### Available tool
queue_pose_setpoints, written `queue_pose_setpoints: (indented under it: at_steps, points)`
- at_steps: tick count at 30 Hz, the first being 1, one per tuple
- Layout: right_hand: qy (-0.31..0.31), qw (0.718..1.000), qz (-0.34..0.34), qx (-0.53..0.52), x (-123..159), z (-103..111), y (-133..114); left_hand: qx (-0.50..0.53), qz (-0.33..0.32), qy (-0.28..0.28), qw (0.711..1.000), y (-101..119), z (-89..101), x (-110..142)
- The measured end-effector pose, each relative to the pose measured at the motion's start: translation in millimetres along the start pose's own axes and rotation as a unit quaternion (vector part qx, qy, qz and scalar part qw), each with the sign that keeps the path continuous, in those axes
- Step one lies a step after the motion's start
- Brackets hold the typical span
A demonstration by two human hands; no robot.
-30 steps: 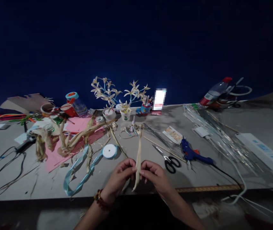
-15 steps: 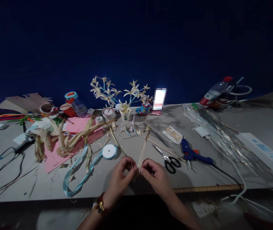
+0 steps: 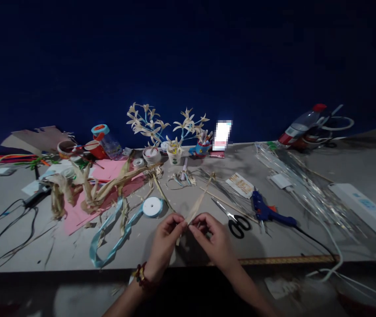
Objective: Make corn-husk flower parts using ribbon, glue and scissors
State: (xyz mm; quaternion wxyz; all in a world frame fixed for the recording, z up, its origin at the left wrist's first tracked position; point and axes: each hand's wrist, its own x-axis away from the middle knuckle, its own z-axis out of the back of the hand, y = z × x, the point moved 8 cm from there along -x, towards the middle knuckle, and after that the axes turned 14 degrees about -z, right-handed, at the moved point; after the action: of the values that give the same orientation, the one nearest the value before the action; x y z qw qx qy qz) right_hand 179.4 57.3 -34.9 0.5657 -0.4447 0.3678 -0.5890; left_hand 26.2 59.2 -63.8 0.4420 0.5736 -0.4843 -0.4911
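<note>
A pale strip of dried corn husk [image 3: 197, 204] runs up and away from between my hands, narrowing towards its far end. My left hand [image 3: 164, 237] pinches its near end between thumb and fingers, and a short tail hangs below the fingertips. Close beside it, my right hand [image 3: 212, 237] has thumb and fingers closed at the husk's right edge. Black-handled scissors [image 3: 239, 225] lie to the right of my right hand. A spool of light blue ribbon [image 3: 152, 206] lies beyond my left hand, its loose ribbon [image 3: 99, 246] looping towards the table edge.
Dried husks [image 3: 90, 193] lie on pink paper [image 3: 75, 220] at left. Husk flowers [image 3: 146, 123] stand in small pots at the back, near a lit phone [image 3: 222, 134]. A blue glue gun [image 3: 271, 214], plastic-wrapped wires [image 3: 306, 185] and a power strip [image 3: 366, 209] occupy the right.
The husk strip has tilted further to the right and its broad part shows more at my fingers. Its tail now shows below my left fingertips. The view has shifted slightly.
</note>
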Motion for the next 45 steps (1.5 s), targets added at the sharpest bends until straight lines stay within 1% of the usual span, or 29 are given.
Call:
queue_pose_setpoints:
  at_steps: [3,5,9,11,12,14,17,21,26,32,37,40,43,45]
  points:
    - [-0.008,1.000,-0.006,0.005,-3.9,-3.6,3.0,-0.031,-0.036,-0.008,0.999,6.1,-1.7,0.7]
    - [-0.009,1.000,-0.012,0.003,-5.8,-5.2,7.0,-0.046,-0.040,-0.012,0.998,6.6,-2.6,2.8]
    - [-0.044,0.998,-0.044,-0.026,-7.6,-9.5,16.3,-0.021,0.007,0.003,1.000,-3.4,0.1,7.1]
    - [-0.056,0.997,-0.051,-0.018,-7.6,-9.8,16.9,-0.016,0.025,-0.006,1.000,-6.9,0.6,6.8]
    - [-0.061,0.997,-0.051,-0.008,-7.5,-9.8,16.0,-0.027,0.021,-0.021,0.999,-5.9,0.2,5.5]
    - [-0.072,0.996,-0.047,0.014,-7.4,-10.2,13.5,-0.076,-0.014,-0.059,0.995,2.2,-1.0,1.0]
    - [-0.078,0.995,-0.038,0.047,-7.8,-10.6,10.4,-0.174,-0.077,-0.103,0.976,19.6,-3.1,-5.1]
    - [-0.062,0.993,-0.025,0.094,-8.9,-8.9,8.5,-0.237,-0.105,-0.140,0.956,30.6,-6.8,-6.9]
    - [-0.049,0.989,-0.007,0.141,-9.3,-7.5,3.3,-0.268,-0.114,-0.151,0.945,29.7,-7.4,-6.1]
    - [-0.057,0.984,0.000,0.167,-8.0,-5.6,-4.7,-0.286,-0.146,-0.161,0.933,29.6,-7.1,-9.0]
    - [-0.072,0.977,0.014,0.201,-6.4,-7.6,-5.3,-0.341,-0.167,-0.194,0.905,32.2,-14.6,-8.2]
    - [-0.061,0.974,0.023,0.216,-7.0,-8.2,-4.4,-0.368,-0.184,-0.188,0.892,36.4,-18.1,-5.6]
    - [-0.058,0.972,0.031,0.226,-7.6,-8.9,-4.9,-0.368,-0.189,-0.179,0.893,36.0,-16.9,-4.1]
    - [-0.063,0.970,0.042,0.232,-7.4,-8.7,-7.1,-0.350,-0.175,-0.177,0.903,31.8,-12.9,-5.2]
